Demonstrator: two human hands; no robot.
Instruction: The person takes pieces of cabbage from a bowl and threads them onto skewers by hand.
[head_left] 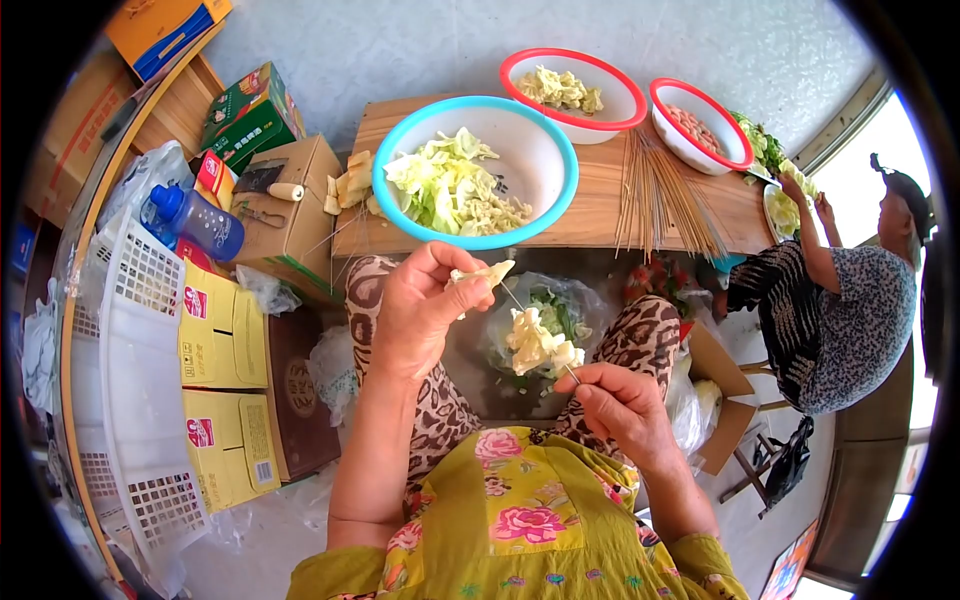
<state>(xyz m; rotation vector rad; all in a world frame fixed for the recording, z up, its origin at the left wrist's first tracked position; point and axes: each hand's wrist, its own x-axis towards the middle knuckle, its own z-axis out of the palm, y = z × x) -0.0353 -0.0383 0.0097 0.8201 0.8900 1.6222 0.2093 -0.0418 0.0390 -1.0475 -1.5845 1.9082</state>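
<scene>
My right hand [622, 408] pinches the lower end of a thin skewer [512, 296]. Pale cabbage pieces [538, 343] are bunched on the skewer just above those fingers. My left hand [432, 305] grips another pale cabbage leaf piece [490, 273] between thumb and fingers, at the skewer's upper tip. Whether the tip has pierced that leaf I cannot tell. Beyond my left hand is a blue-rimmed bowl [392, 205] with cut cabbage leaves [455, 185]. Below the skewer, between my knees, a plastic bag [500, 325] holds green leaf scraps.
On the wooden table [590, 232] lie many loose skewers [655, 190]. Red-rimmed bowls [640, 100] [745, 150] hold pale leaves and pinkish pieces. Another person [850, 320] sits at the right, hands at some greens. Boxes [225, 335] and a white plastic basket [135, 400] stand left.
</scene>
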